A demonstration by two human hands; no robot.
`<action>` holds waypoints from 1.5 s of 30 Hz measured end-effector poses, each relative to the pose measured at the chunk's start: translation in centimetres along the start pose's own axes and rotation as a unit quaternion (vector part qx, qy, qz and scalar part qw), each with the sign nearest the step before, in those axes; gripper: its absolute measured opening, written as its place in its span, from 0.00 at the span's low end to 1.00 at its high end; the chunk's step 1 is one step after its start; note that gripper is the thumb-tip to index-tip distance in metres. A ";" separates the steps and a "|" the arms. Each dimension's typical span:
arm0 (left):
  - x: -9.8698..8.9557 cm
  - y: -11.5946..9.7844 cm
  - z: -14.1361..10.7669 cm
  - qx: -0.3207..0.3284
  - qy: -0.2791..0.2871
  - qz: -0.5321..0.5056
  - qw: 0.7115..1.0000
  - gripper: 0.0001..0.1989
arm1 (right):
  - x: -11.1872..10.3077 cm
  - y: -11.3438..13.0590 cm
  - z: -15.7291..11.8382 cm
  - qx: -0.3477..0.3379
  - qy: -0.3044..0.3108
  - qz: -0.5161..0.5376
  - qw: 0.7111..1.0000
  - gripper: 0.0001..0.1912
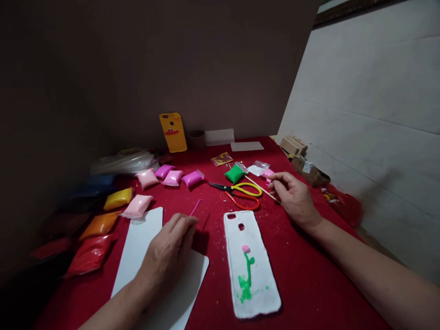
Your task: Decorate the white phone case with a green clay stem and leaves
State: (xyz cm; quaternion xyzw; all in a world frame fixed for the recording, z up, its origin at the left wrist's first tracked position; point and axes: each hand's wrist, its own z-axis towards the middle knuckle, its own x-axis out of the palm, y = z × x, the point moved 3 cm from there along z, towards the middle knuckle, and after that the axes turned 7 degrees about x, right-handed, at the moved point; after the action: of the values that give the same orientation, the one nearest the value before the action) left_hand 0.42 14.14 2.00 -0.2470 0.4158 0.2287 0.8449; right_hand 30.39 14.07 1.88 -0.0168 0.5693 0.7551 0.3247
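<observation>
"Where could a hand pass?"
"Over bare red cloth, between the white phone case and the right forearm."
"Straight past the case's far end?"
"Scissors lie across, the green clay packet behind."
"Left?"
"A narrow strip, then the white board; farther left, clay packets crowd."

A white phone case with a pink-and-green flower lies on the counter at lower centre. Left of it, the left hand pinches a thin purple stick; at right, the right hand is close to a pink lump. Scissors lie mid-frame.
</observation>
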 end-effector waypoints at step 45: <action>-4.5 -6.1 2.6 -0.164 0.035 -0.319 0.933 0.07 | 1.7 7.4 -6.5 0.209 0.294 0.447 0.819 0.20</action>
State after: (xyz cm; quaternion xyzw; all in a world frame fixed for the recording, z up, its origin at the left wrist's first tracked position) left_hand 3.12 10.22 8.47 -0.5100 0.3012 0.0035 0.8057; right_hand 23.03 8.17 5.16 0.0864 0.7270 0.6391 -0.2357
